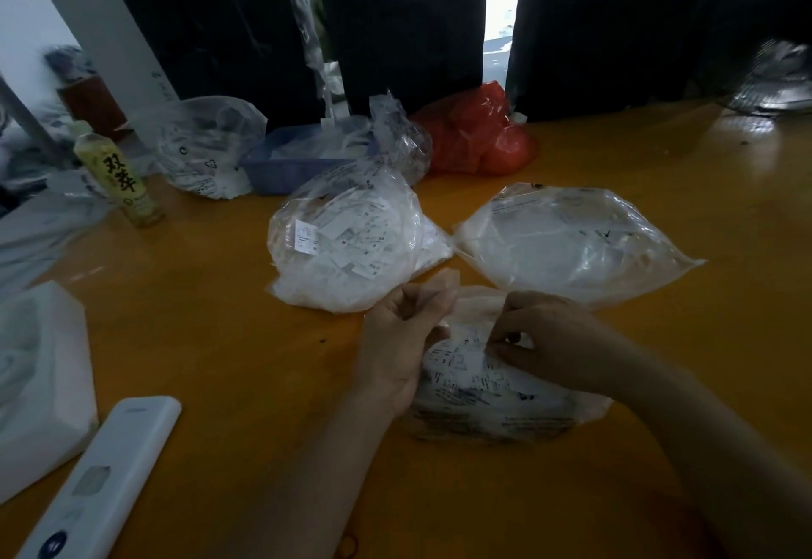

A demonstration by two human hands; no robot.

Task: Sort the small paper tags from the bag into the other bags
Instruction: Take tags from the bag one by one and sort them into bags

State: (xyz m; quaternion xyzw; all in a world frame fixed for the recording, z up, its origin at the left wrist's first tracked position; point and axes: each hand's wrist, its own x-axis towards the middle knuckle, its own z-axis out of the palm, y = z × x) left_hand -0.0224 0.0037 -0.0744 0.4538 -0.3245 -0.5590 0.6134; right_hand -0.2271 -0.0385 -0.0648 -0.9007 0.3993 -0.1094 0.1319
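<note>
My left hand pinches the mouth of the near clear plastic bag of small paper tags — my right hand nips its film too. Two far clear bags already hold tags; the near one looks full — plenty left.

Looked like a small packing or garment-sorting workroom, not a home. The orange worktable was crowded with clear plastic bags stuffed with size tags marked XS, S and M, plus a blue tray and a red bag. Black sheeting hung behind, with daylight showing through a gap.
</note>
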